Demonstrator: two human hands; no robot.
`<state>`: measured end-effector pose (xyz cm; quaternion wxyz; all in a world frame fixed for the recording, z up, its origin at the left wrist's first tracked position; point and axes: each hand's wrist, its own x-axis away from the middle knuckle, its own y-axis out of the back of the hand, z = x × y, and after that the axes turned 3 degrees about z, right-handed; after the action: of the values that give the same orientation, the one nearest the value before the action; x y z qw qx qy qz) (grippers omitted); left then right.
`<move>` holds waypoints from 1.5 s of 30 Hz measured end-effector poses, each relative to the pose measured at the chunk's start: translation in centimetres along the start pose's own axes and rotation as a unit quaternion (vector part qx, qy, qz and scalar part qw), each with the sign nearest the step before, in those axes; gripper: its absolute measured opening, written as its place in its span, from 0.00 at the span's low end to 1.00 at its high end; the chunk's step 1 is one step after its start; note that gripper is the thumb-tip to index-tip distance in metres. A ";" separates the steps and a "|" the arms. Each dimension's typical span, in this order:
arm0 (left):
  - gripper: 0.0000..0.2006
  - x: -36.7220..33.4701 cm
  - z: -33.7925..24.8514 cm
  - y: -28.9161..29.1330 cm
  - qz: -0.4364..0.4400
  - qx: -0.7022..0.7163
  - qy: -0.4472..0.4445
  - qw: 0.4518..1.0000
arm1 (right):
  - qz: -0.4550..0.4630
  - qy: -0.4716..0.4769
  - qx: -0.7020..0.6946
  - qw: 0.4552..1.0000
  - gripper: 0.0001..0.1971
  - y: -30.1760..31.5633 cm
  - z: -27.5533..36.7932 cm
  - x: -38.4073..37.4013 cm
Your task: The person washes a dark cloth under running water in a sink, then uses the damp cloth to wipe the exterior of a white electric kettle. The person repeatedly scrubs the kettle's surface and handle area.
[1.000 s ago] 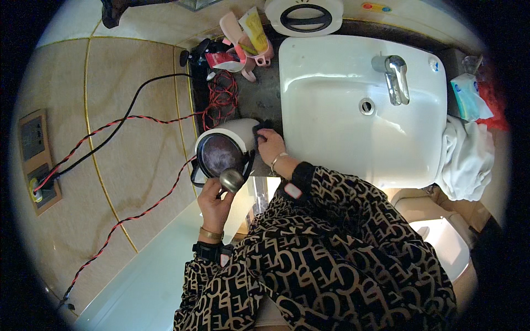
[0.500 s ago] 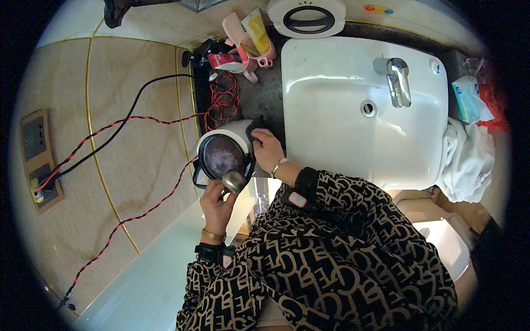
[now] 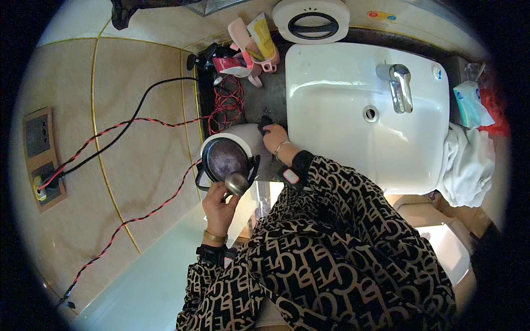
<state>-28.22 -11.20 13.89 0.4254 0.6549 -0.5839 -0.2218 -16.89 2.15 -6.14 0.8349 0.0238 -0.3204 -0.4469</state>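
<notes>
A white round pot-like vessel (image 3: 251, 137) with a dark, pale-smeared round face (image 3: 223, 157) and black handle-like parts stands at the counter's near left corner. My left hand (image 3: 220, 207) is closed at its near edge, its fingers against a rounded, shiny metal piece (image 3: 236, 183). Whether that piece is attached to the vessel I cannot tell. Just right of the vessel, my right hand (image 3: 275, 139) is closed on a small dark cloth-like thing (image 3: 266, 121), partly hidden by the fingers.
A white sink (image 3: 326, 132) with a chrome faucet (image 3: 400, 88) lies to the right. Red-black cord (image 3: 227, 102) is coiled behind the vessel and runs to a wall socket (image 3: 47, 179). Pink cups (image 3: 268, 60) with tubes stand behind. A white cloth (image 3: 469, 165) hangs at the sink's right.
My right hand with the dark thing has moved a little right, away from the vessel's side. The left hand stays at the metal piece. The whole view has shifted slightly.
</notes>
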 end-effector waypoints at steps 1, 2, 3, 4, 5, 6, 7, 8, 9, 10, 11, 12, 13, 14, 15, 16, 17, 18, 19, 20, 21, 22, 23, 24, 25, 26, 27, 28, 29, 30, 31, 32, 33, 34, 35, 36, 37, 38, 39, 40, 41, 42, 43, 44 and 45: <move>0.11 -0.2 -0.2 0.1 0.004 0.006 0.010 1.000 | -0.055 -0.031 -0.042 0.997 0.13 -0.7 0.1 0.1; 0.11 -0.2 0.1 0.1 0.001 0.003 -0.001 1.000 | -0.066 0.018 -0.069 0.995 0.13 -0.9 0.7 1.0; 0.11 0.0 0.7 -0.2 -0.004 0.004 -0.008 1.000 | -0.074 0.067 -0.092 0.991 0.13 -0.5 1.7 2.2; 0.11 0.2 1.0 -0.4 -0.011 0.004 -0.017 1.000 | -0.083 0.118 -0.115 0.983 0.13 0.3 2.7 3.2; 0.11 0.3 1.0 -0.2 -0.007 0.000 -0.013 1.000 | -0.073 0.134 -0.154 0.976 0.11 0.7 3.6 4.0; 0.11 0.5 0.9 0.0 -0.003 -0.004 -0.008 1.000 | -0.078 0.147 -0.171 0.971 0.11 0.5 3.8 4.5; 0.11 0.4 0.8 0.1 0.003 -0.007 -0.008 1.000 | -0.088 0.158 -0.189 0.965 0.11 0.3 3.9 4.8; 0.11 0.2 0.4 0.2 0.005 -0.001 -0.005 1.000 | -0.098 0.169 -0.206 0.959 0.11 0.2 4.0 4.9; 0.11 0.1 -0.1 0.3 0.007 0.006 -0.003 1.000 | -0.103 0.187 -0.209 0.954 0.10 0.2 4.1 4.6; 0.12 0.0 -0.4 0.3 0.008 0.013 0.001 1.000 | -0.107 0.205 -0.211 0.950 0.09 0.2 4.3 4.1; 0.12 -0.1 0.0 0.2 0.006 0.010 -0.005 1.000 | -0.111 0.223 -0.213 0.945 0.09 0.2 4.4 3.5; 0.12 -0.2 0.6 0.1 0.008 0.005 -0.011 1.000 | -0.116 0.238 -0.218 0.939 0.08 0.3 4.6 3.0; 0.12 -0.3 0.9 0.0 0.007 0.001 -0.018 1.000 | -0.090 0.243 -0.225 0.939 0.08 0.8 5.2 2.4; 0.11 -0.2 0.9 0.0 0.008 0.003 -0.014 1.000 | -0.063 0.248 -0.232 0.938 0.07 1.3 6.0 1.8; 0.11 -0.2 0.8 0.0 0.008 0.005 -0.011 1.000 | -0.037 0.254 -0.238 0.937 0.07 1.6 6.4 1.6; 0.11 -0.2 0.6 0.1 0.008 0.004 -0.005 1.000 | -0.043 0.267 -0.229 0.935 0.07 1.6 6.4 1.6; 0.11 -0.3 0.4 0.2 0.006 0.005 -0.006 1.000 | -0.049 0.280 -0.220 0.933 0.07 1.6 6.2 1.6; 0.11 -0.3 0.2 0.3 0.005 0.005 -0.007 1.000 | -0.055 0.292 -0.212 0.931 0.07 1.7 6.0 1.7; 0.11 -0.3 0.0 0.3 0.000 0.008 -0.008 1.000 | -0.064 0.306 -0.199 0.929 0.06 2.0 5.8 2.2; 0.11 -0.3 0.1 0.2 -0.002 0.015 -0.004 1.000 | -0.072 0.319 -0.184 0.927 0.06 2.2 5.3 3.2; 0.11 -0.2 0.2 0.1 -0.003 0.022 0.000 1.000 | -0.080 0.332 -0.170 0.924 0.06 2.4 4.8 4.3; 0.11 -0.3 0.2 0.1 -0.002 0.029 0.002 1.000 | -0.086 0.322 -0.176 0.926 0.05 2.6 4.3 5.1; 0.11 -0.3 0.3 0.1 0.000 0.017 -0.005 1.000 | -0.091 0.314 -0.183 0.927 0.05 2.7 3.7 6.0; 0.12 -0.3 0.2 0.2 0.001 0.004 -0.012 1.000 | -0.096 0.305 -0.190 0.928 0.05 2.7 3.3 6.6; 0.12 -0.4 0.0 0.3 0.006 -0.010 -0.020 1.000 | -0.094 0.262 -0.214 0.936 0.04 2.6 2.8 7.0; 0.12 -0.4 -0.1 0.4 0.004 -0.011 -0.019 1.000 | -0.099 0.260 -0.212 0.937 0.04 2.4 2.7 6.8; 0.12 -0.4 -0.2 0.4 0.002 -0.011 -0.017 1.000 | -0.103 0.259 -0.209 0.937 0.04 2.0 2.6 6.5; 0.12 -0.3 -0.2 0.4 -0.002 -0.012 -0.015 1.000 | -0.106 0.259 -0.206 0.938 0.04 1.7 2.5 6.0; 0.12 -0.3 0.0 0.3 0.004 -0.012 -0.014 1.000 | -0.109 0.258 -0.203 0.938 0.04 1.6 2.5 5.2; 0.12 -0.3 0.3 0.1 0.009 -0.012 -0.012 1.000 | -0.111 0.257 -0.200 0.939 0.04 1.5 2.6 3.8; 0.12 0.0 0.2 0.4 0.017 -0.020 -0.007 1.000 | -0.110 0.254 -0.205 0.939 0.04 1.2 3.1 2.7; 0.12 -0.1 0.3 0.3 0.017 -0.014 -0.002 1.000 | -0.113 0.243 -0.224 0.937 0.06 0.6 3.0 1.0; 0.12 -0.3 0.2 0.2 0.016 -0.012 0.001 1.000 | -0.082 0.240 -0.197 0.947 0.07 0.2 2.7 -0.9; 0.12 -0.3 -0.1 0.2 0.014 -0.011 0.007 1.000 | -0.049 0.238 -0.171 0.955 0.09 -0.2 2.4 -2.7; 0.12 -0.4 0.1 0.0 0.013 -0.008 0.000 1.000 | -0.026 0.205 -0.129 0.970 0.10 -0.6 2.0 -4.3; 0.12 -0.4 0.1 0.0 0.014 -0.009 -0.005 1.000 | -0.002 0.170 -0.092 0.981 0.12 -0.8 1.8 -5.6; 0.12 -0.3 0.3 0.0 0.010 -0.006 -0.006 1.000 | 0.027 0.138 -0.050 0.989 0.14 -1.0 1.7 -6.4; 0.12 -0.2 0.4 0.0 0.008 -0.005 -0.005 1.000 | 0.054 0.118 -0.031 0.991 0.14 -1.1 1.4 -6.8; 0.12 -0.2 0.6 -0.1 0.007 -0.004 -0.004 1.000 | 0.080 0.097 -0.012 0.992 0.15 -1.2 1.1 -7.2; 0.12 -0.2 0.6 -0.1 0.007 -0.004 -0.005 1.000 | 0.105 0.076 0.006 0.992 0.16 -1.2 0.7 -7.4; 0.12 0.0 0.8 -0.2 0.003 -0.005 -0.001 1.000 | 0.079 0.073 -0.006 0.994 0.15 -1.4 0.4 -6.8; 0.12 0.2 1.0 -0.3 -0.001 -0.007 0.002 1.000 | 0.052 0.071 -0.018 0.996 0.15 -1.8 0.0 -5.5; 0.12 0.2 1.0 -0.4 0.000 -0.009 0.002 1.000 | 0.022 0.064 -0.033 0.997 0.15 -2.0 -0.5 -4.1; 0.12 0.0 0.9 -0.4 0.002 -0.005 0.004 1.000 | -0.014 0.045 -0.053 0.997 0.15 -2.6 -1.2 -3.0; 0.11 -0.1 0.7 -0.3 0.005 -0.001 0.005 1.000 | -0.051 0.027 -0.072 0.996 0.16 -3.3 -1.9 -1.8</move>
<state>-28.64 -11.29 13.19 0.4298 0.6525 -0.5851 -0.2171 -18.90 1.11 -9.68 0.8187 -0.0081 -0.2628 -0.5105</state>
